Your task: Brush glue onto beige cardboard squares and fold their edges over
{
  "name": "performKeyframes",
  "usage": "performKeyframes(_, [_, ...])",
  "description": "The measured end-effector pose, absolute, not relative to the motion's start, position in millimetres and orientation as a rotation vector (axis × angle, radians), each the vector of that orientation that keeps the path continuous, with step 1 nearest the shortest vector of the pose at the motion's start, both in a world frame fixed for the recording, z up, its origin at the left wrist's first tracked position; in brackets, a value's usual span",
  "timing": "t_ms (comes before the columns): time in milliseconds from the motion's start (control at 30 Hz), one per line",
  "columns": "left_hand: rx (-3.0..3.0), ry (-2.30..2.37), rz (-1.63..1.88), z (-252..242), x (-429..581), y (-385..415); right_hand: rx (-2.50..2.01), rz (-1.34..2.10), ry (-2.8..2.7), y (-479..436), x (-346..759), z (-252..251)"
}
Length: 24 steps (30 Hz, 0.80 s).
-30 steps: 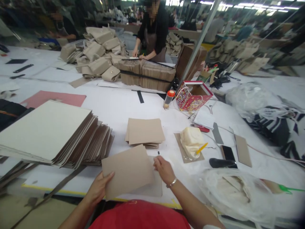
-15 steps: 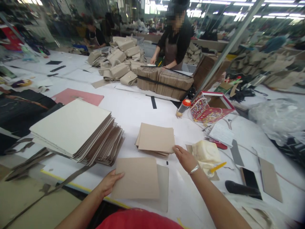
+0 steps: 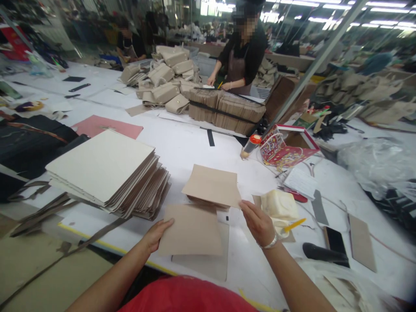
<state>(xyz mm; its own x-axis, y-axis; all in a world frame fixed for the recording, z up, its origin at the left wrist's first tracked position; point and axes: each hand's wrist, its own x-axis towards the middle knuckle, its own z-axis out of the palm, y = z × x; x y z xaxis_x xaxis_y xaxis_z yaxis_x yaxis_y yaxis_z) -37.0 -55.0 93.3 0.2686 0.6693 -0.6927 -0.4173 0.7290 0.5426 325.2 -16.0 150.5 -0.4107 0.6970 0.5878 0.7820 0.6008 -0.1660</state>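
Note:
My left hand pinches the left edge of a flat beige sheet, thumb on top, and holds it raised above a grey board near the table's front edge. My right hand grips the near right corner of another beige sheet, which bends as it lifts off a small stack of similar pieces. To the left stands a tall stack of panels, pale on top with brown edges showing at its side. Whether the sheets are leather or card, I cannot tell.
A yellowish block with an orange-yellow stick lies right of my right hand. Further right are a phone and a dark handle-like object. A red patterned bag stands behind. Across the table, a person works beside bundled brown pieces.
My left hand has raised its sheet off the grey board and moved slightly away from me. My right hand has lifted the top sheet's near corner from the small stack.

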Motion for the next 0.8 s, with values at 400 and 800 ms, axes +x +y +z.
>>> performKeyframes(400, [0.217,1.107,0.817,56.1,-40.1,-58.6,-1.166,0.451,-2.49,-134.8,294.8,90.8])
performKeyframes(800, [0.222,1.027,0.811,56.3,-56.4,-75.0,-1.129,0.549,-2.568,-146.5,281.6,119.9])
